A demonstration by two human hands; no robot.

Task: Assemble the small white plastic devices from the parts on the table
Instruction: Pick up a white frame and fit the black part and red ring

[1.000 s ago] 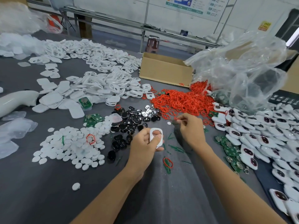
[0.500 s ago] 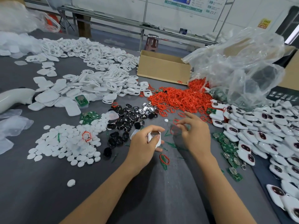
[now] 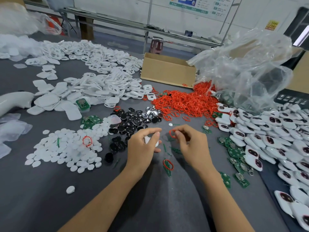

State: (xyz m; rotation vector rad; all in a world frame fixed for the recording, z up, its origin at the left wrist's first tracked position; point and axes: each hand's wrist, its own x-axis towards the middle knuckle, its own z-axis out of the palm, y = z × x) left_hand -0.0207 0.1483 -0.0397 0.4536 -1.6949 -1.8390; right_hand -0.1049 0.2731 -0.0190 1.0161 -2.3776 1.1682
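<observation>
- We find a grey worktop (image 3: 50,206) carrying all parts.
- A crumpled clear bag (image 3: 247,69) stands at the far right, beside an open box (image 3: 167,72).
- White shells (image 3: 100,86) are heaped across the far left.
- Finished devices (image 3: 267,131), white with dark windows, are piled along the right edge.
- Red rings (image 3: 182,102) are heaped in front of the box, spilling from the bag's mouth.
- White discs (image 3: 63,148) lie in a flat patch at near left.
- Black parts (image 3: 130,121) sit between the discs and the rings.
- Green boards (image 3: 234,151) are scattered beside the devices.
- The left hand (image 3: 142,148) is at centre, just above the worktop, its fingers (image 3: 150,131) curled round one shell (image 3: 148,139), which is mostly hidden.
- The right hand (image 3: 192,144) is just beside it, its fingers (image 3: 184,128) pinching a single ring (image 3: 172,133) near the shell; we cannot tell whether the two touch.
- A loose ring (image 3: 168,164) lies on the worktop between the wrists.
</observation>
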